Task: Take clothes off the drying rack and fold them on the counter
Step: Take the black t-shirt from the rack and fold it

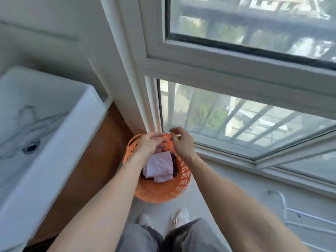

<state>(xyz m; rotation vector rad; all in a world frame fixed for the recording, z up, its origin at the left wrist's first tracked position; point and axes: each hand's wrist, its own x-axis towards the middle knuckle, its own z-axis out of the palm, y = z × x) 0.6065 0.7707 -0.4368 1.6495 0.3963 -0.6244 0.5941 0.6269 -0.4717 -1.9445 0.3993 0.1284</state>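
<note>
A pale lilac garment [160, 167] lies crumpled in an orange basket [163, 194], with a dark purple garment [174, 165] tucked against its right side. The basket has perforated walls and stands on a pale floor [160, 210], in the corner where a wooden cabinet [87, 170] on the left meets a white-framed window [236, 66] on the far side. A white sink [60, 135] with grey veining and a round drain [31, 147] sits on top of the cabinet. At the near right stands the white drying rack [283, 202]; only a few of its bars show.

Both bare arms reach down over the basket. The left hand [148, 145] hovers above the far rim with its fingers curled downward. The right hand [182, 144] is just beside it, to the right, its fingers also bent and thumb close to forefinger. Motion blur smears the fingertips, so I cannot tell whether either hand grasps cloth, pinches something small, or holds nothing.

The left forearm covers the basket's left wall and part of the lilac garment. White shoes [181, 215] and grey trousers [138, 239] show at the near edge, cut off by the frame. The view beyond the glass is blurred.
</note>
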